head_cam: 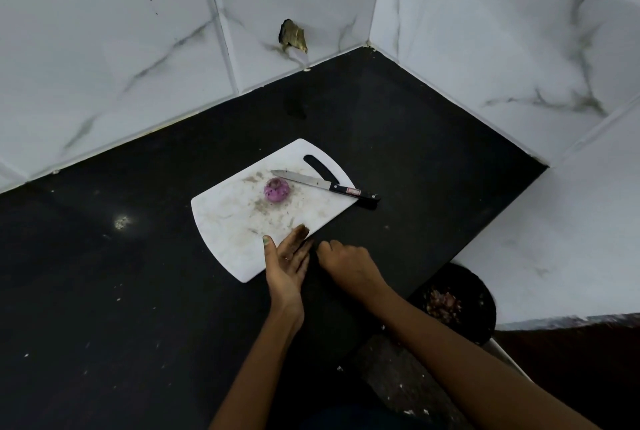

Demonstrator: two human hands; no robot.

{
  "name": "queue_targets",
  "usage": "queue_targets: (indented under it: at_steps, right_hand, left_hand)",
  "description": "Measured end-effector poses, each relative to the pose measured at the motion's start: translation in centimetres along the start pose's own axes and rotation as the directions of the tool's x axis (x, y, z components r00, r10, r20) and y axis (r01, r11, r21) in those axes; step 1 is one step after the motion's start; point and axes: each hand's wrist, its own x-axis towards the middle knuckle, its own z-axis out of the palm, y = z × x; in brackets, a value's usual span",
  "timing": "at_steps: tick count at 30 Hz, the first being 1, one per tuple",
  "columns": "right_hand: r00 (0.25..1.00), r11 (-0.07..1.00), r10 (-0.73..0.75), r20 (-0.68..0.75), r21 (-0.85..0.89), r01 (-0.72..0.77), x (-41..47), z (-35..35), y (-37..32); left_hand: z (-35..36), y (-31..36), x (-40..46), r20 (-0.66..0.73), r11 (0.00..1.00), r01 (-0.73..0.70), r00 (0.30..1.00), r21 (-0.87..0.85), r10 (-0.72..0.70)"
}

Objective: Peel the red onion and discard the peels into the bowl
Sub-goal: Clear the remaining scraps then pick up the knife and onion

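Note:
A small purple onion (276, 189), its outer skin off, sits near the middle of a white cutting board (225, 221) smeared with dirt and skin scraps. My left hand (287, 258) lies palm up with fingers stretched at the board's near right edge, holding nothing I can see. My right hand (348, 265) is curled right beside it on the black counter, fingertips pinched at the left hand's fingers; whether a scrap is between them is not visible. A dark bowl (485, 294) with reddish peels inside sits low at the right, below the counter's edge.
A black-handled knife (325, 184) lies across the board's far right corner, blade pointing left toward the onion. White marble-tiled walls close in the black counter (104, 291) at the back and right. A hole breaks the back wall tile (292, 35).

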Motion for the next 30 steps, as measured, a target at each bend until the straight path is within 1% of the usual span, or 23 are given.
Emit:
queue_targets:
  at_steps: [2,3,4,6,7,9,12,14,15,17,18,20,22,24,26,27,28,29,30]
  right_hand:
    - [0.994,0.974,0.105,0.033,0.200,-0.110,0.7,-1.1,0.2]
    - [0.987,0.929,0.147,0.069,0.333,-0.161,0.9,-1.7,0.3]
    - [0.986,0.877,0.158,0.058,0.450,-0.166,0.8,-1.9,0.2]
    - [0.990,0.843,0.133,-0.041,0.529,-0.092,0.5,-3.0,-0.7]
    - [0.989,0.842,0.113,-0.100,0.537,-0.041,0.3,-3.3,-1.4]
    - [0.983,0.855,0.077,-0.166,0.518,0.020,0.1,-3.2,-2.8]
    - [0.958,0.932,0.046,-0.284,0.357,0.061,0.3,-2.5,-3.9]
    - [0.942,0.948,0.015,-0.335,0.305,0.093,0.1,-2.1,-3.7]
    - [0.938,0.959,0.007,-0.346,0.269,0.092,0.0,-1.9,-3.6]
    - [0.935,0.978,0.039,-0.353,0.204,0.036,-0.4,-1.9,-3.4]
    - [0.934,0.975,0.065,-0.352,0.220,0.015,-0.6,-1.9,-3.3]
    - [0.938,0.934,0.101,-0.332,0.355,0.025,-0.8,-2.3,-3.2]
    - [0.933,0.862,0.165,-0.319,0.506,0.020,-1.1,-3.2,-2.8]
    - [0.905,0.798,0.274,-0.326,0.602,-0.025,-1.4,-3.7,-1.9]
    - [0.854,0.763,0.419,-0.310,0.630,-0.146,-1.4,-3.2,-0.3]
    - [0.837,0.740,0.487,-0.249,0.627,-0.244,-1.4,-2.9,0.4]
    - [0.831,0.712,0.536,-0.150,0.610,-0.349,-1.5,-2.4,1.0]
    - [0.832,0.697,0.553,-0.045,0.572,-0.432,-1.8,-1.8,1.4]
    - [0.844,0.711,0.535,0.038,0.519,-0.474,-2.1,-1.0,1.4]
  left_hand:
    - [0.1,0.1,0.0,0.002,1.000,0.023,1.000,-0.018,-0.023]
    - [0.2,0.2,0.0,0.001,0.999,0.040,0.999,-0.035,-0.040]
    - [0.4,0.2,0.1,0.000,0.997,0.064,0.998,-0.052,-0.064]
    - [0.7,0.4,0.2,0.011,0.982,0.162,0.987,-0.095,-0.162]
    - [1.0,0.6,0.2,0.028,0.962,0.235,0.972,-0.136,-0.233]
    - [1.4,0.9,0.2,0.106,0.894,0.364,0.931,-0.260,-0.349]
    - [1.4,1.1,0.4,0.191,0.833,0.421,0.907,-0.359,-0.377]
    - [1.3,1.2,0.8,0.239,0.796,0.456,0.889,-0.398,-0.390]
    - [1.2,1.4,0.9,0.249,0.778,0.466,0.885,-0.421,-0.394]
    - [1.0,1.4,1.3,0.261,0.745,0.496,0.868,-0.446,-0.422]
    - [1.0,1.5,1.4,0.255,0.741,0.505,0.863,-0.442,-0.436]
    - [1.1,1.5,1.3,0.226,0.776,0.504,0.863,-0.380,-0.451]
    - [1.4,1.6,1.4,0.181,0.790,0.501,0.865,-0.353,-0.468]
    - [1.5,1.9,1.8,0.143,0.744,0.477,0.871,-0.467,-0.469]
    - [0.9,2.4,2.4,0.120,0.690,0.419,0.891,-0.591,-0.438]
    - [0.5,2.8,2.6,0.114,0.669,0.393,0.900,-0.631,-0.421]
    - [0.1,3.3,2.8,0.106,0.661,0.371,0.908,-0.652,-0.405]
    - [-0.4,3.7,3.0,0.100,0.658,0.355,0.914,-0.664,-0.392]
    - [-0.9,4.2,3.1,0.096,0.656,0.340,0.921,-0.674,-0.378]
